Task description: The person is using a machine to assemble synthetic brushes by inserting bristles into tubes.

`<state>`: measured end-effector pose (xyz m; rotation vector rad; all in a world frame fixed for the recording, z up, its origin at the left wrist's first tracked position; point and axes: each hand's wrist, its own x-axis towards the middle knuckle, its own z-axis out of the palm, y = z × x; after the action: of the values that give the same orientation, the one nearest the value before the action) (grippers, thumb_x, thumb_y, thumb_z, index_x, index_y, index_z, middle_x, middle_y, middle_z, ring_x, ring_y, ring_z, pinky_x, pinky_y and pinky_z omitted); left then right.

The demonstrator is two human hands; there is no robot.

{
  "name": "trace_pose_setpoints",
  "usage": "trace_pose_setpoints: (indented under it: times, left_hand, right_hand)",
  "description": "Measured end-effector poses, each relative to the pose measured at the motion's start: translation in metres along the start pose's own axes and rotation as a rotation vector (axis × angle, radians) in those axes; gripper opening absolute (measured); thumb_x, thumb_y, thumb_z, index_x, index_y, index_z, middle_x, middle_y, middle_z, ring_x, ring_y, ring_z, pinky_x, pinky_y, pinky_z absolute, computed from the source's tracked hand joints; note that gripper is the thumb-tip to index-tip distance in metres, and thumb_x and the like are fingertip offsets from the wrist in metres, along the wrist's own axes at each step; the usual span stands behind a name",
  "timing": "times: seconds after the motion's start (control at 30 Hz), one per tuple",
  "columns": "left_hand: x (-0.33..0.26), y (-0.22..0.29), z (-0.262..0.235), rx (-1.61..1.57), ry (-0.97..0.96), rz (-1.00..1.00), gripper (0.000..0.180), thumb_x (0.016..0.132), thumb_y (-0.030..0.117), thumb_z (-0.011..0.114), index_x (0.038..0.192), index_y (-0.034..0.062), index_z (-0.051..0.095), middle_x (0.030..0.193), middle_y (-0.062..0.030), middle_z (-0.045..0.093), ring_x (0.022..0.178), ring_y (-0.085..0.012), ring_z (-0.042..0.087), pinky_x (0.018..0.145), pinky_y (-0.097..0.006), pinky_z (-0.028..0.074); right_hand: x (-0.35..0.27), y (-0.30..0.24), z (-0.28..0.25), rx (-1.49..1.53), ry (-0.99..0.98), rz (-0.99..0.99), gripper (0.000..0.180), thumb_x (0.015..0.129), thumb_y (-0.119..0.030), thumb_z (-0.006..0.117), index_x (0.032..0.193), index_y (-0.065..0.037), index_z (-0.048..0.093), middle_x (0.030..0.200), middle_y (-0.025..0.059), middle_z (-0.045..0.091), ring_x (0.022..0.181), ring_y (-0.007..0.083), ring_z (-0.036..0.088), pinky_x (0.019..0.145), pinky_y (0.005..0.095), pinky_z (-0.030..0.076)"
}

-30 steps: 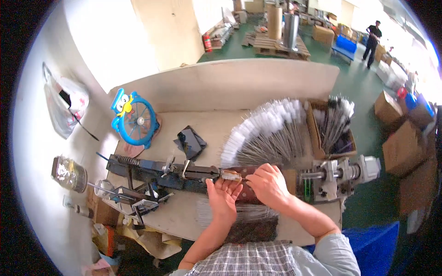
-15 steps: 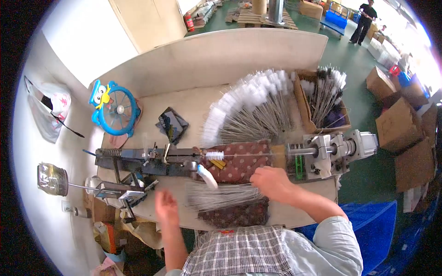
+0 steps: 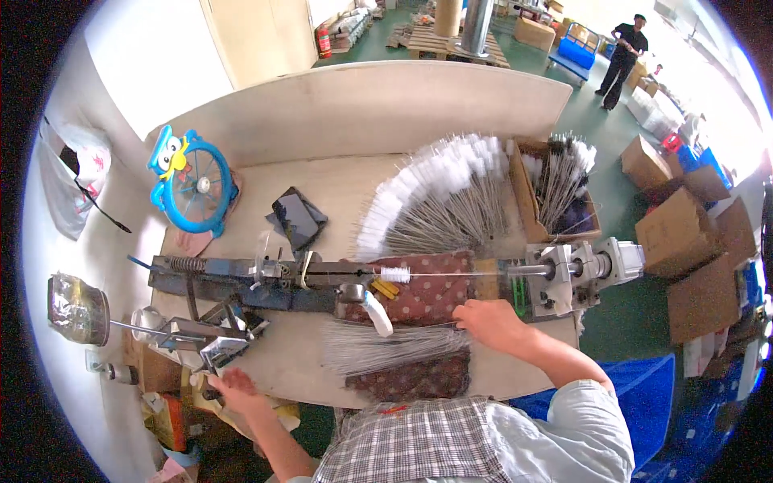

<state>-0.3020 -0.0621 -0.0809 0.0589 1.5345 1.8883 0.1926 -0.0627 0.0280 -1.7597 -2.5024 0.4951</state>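
Note:
My left hand [image 3: 236, 391] is at the lower left of the bench, its fingers closed round the dark knob of a metal lever [image 3: 211, 393]; motion blurs it slightly. My right hand [image 3: 491, 324] pinches at the right end of a bundle of thin twisted wires [image 3: 386, 344]; exactly how many wires it holds is hidden. Above the bundle, a white-bristled wire brush [image 3: 395, 274] lies in line between the dark clamping rail [image 3: 330, 272] and the steel spindle [image 3: 531, 270] at the right. A white-covered handle [image 3: 377, 314] slants down from the rail.
Finished-looking white wire brushes [image 3: 443, 189] fan across the back of the bench. A cardboard box [image 3: 555, 233] of brushes stands beside them. At the left are a blue toy-shaped fan [image 3: 193, 189] and a lamp-like jar on a rod [image 3: 76, 309]. Cartons [image 3: 684, 229] and a person [image 3: 624, 60] are beyond.
My left hand has moved down and left onto the lever knob. The right hand stays at the wire bundle's end, its fingers slightly more drawn together. The whole view has shifted a little.

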Motion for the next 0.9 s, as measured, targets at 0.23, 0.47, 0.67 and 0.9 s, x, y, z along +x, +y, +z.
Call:
trace_pose_setpoints:
  times: [0.23,0.47,0.67,0.9]
  left_hand:
    - [-0.151,-0.053,0.11,-0.098,-0.539,-0.524,0.027,0.09,0.025,0.05,0.109,0.0054,0.05,0.102,-0.0093,0.057,0.096,-0.023,0.057,0.086,-0.039,0.048]
    - [-0.223,-0.077,0.186,0.346,-0.698,-0.524,0.02,0.086,0.022,0.057,0.095,0.0048,0.053,0.085,-0.0081,0.059,0.078,-0.0206,0.057,0.074,-0.036,0.047]
    - [-0.222,0.041,0.202,-0.528,-0.844,-1.264,0.038,0.091,0.041,0.048,0.09,0.0039,0.056,0.065,0.0003,0.053,0.051,-0.0098,0.048,0.058,-0.029,0.045]
    - [-0.23,0.018,0.158,0.235,-1.191,-0.847,0.037,0.092,0.034,0.046,0.09,0.0001,0.059,0.072,-0.0079,0.06,0.056,-0.0174,0.057,0.058,-0.033,0.049]
  right_hand:
    - [-0.002,0.009,0.01,0.01,0.022,0.008,0.013,0.077,-0.009,0.054,0.09,-0.009,0.056,0.082,0.0094,0.057,0.073,0.0321,0.061,0.059,0.0426,0.05]
    - [-0.002,-0.005,0.003,0.067,0.008,0.028,0.015,0.073,-0.003,0.054,0.088,-0.003,0.055,0.086,0.0157,0.056,0.076,0.0336,0.061,0.063,0.0419,0.051]
    - [-0.006,0.003,-0.014,-0.121,-0.018,-0.015,0.017,0.071,-0.006,0.058,0.087,-0.003,0.056,0.087,0.0139,0.056,0.08,0.0284,0.061,0.064,0.0372,0.053]
    - [-0.031,0.029,-0.106,-0.261,0.453,0.19,0.022,0.072,0.0,0.052,0.093,-0.005,0.055,0.081,0.0127,0.052,0.079,0.0311,0.057,0.066,0.0407,0.047]
